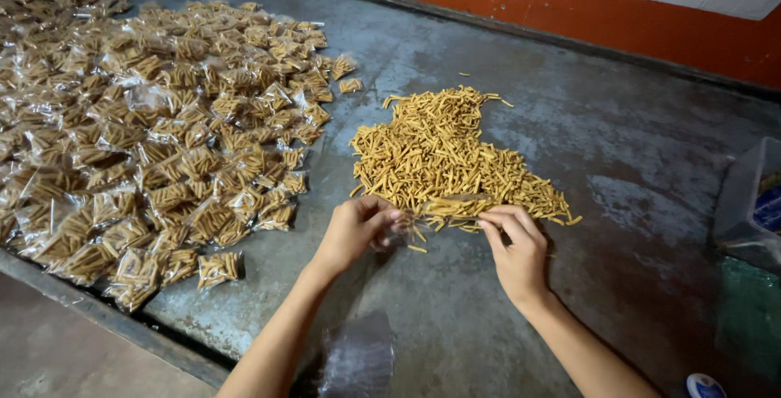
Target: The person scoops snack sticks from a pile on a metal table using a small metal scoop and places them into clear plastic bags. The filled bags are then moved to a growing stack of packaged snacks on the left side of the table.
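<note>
**Snack-stick bagging at the grey work surface: status and clearances**

A worn grey metal-looking work surface [618, 162] is filling most of the view, backed by a wall with an orange-red band [586, 16] under white tile. The surface is ending at a raised lip along its near-left edge [98, 313], with bare floor lying beyond it.

Progress. A large spread of filled clear packets [163, 146] is covering the left part of the surface, running out of view at the top left and reaching down to the near-left lip. A loose heap of yellow snack sticks [443, 154] is lying at the centre, well apart from the wall. Judging by the two masses, the greater share appears bagged, while a substantial heap is remaining unbagged.

Hands. The left hand [351, 231] is pinching one side of a small clear bag [431, 209] at the near edge of the heap. The right hand [514, 253] is gripping the opposite side, fingertips curled. The bag is resting against the heap, with a few sticks lying around it. More clear plastic film [358, 361] is lying between the forearms, close to the body.

Clearances. A narrow bare strip is separating the packets from the heap. Open surface is lying to the right of the heap and toward the wall. A translucent plastic container [748, 203] is occupying the far right edge, and a white-and-blue object [704, 386] is sitting at the lower right corner, its kind not discernible.
</note>
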